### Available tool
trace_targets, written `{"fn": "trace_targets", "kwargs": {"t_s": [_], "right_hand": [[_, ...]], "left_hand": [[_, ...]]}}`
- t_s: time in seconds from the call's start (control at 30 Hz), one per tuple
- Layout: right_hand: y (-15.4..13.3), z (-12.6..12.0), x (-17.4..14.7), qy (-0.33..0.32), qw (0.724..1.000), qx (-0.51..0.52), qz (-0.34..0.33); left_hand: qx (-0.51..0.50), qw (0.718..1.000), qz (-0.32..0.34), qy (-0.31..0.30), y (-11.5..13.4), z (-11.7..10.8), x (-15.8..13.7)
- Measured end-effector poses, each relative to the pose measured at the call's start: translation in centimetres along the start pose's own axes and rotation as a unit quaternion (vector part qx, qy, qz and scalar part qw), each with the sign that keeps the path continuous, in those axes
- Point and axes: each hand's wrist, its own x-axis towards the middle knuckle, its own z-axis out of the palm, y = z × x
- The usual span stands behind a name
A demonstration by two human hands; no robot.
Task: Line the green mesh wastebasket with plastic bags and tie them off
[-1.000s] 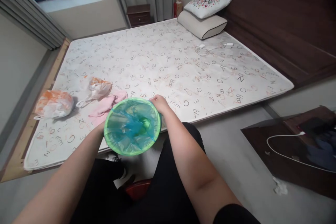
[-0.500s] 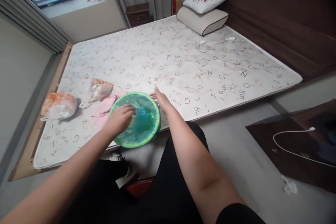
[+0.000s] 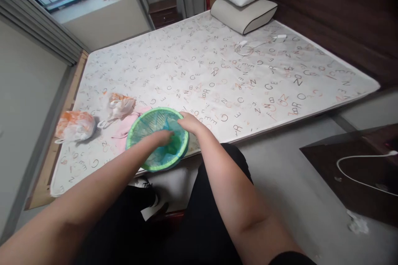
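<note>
A round green mesh basket stands at the near edge of the bed, tilted toward me, with a thin blue-green plastic bag lining its inside. My left hand reaches down into it, over the bag; its fingers are smeared and partly hidden, so their grip does not show. On the basket's right side, my right hand is closed over the rim. Just behind the basket lies a pink cloth, partly covered by it.
Two knotted plastic bags, one white and orange and one smaller, rest on the letter-printed mattress. Farther back are a white cable and stacked pillows. A dark table stands at right.
My left hand has gone from above the basket's left side down into it. My right hand, held open beside the rim before, is now closed on it. The view has shifted slightly.
</note>
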Motion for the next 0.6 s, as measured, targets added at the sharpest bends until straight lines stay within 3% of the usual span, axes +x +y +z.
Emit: {"fn": "trace_targets", "kwargs": {"t_s": [0.13, 0.2, 0.23, 0.27, 0.33, 0.4, 0.5, 0.6], "right_hand": [[-0.1, 1.2, 0.3, 0.035, 0.999, 0.013, 0.030], [-0.2, 1.9, 0.3, 0.056, 0.997, 0.016, 0.052], [-0.3, 2.3, 0.3, 0.063, 0.996, 0.019, 0.061], [-0.4, 2.6, 0.3, 0.067, 0.995, 0.022, 0.070], [-0.7, 3.2, 0.3, 0.075, 0.993, 0.022, 0.086], [-0.9, 3.9, 0.4, 0.081, 0.992, 0.019, 0.091], [-1.3, 5.0, 0.7, 0.080, 0.992, 0.014, 0.091], [-1.8, 6.0, 1.1, 0.075, 0.993, 0.018, 0.091]], "left_hand": [[0.062, 0.996, -0.025, -0.057, 2.1, -2.6, -2.4], [0.066, 0.997, -0.042, -0.017, 1.1, -5.1, -4.5], [0.051, 0.996, -0.057, 0.037, -0.3, -6.5, -5.8], [0.032, 0.990, -0.086, 0.107, -2.3, -7.8, -7.1], [0.019, 0.950, -0.191, 0.246, -7.9, -9.6, -9.7], [0.013, 0.913, -0.272, 0.303, -15.0, -9.9, -11.8], [0.000, 0.898, -0.361, 0.251, -25.5, -8.1, -14.1], [-0.027, 0.875, -0.441, 0.198, -33.0, -5.5, -15.1]]}}
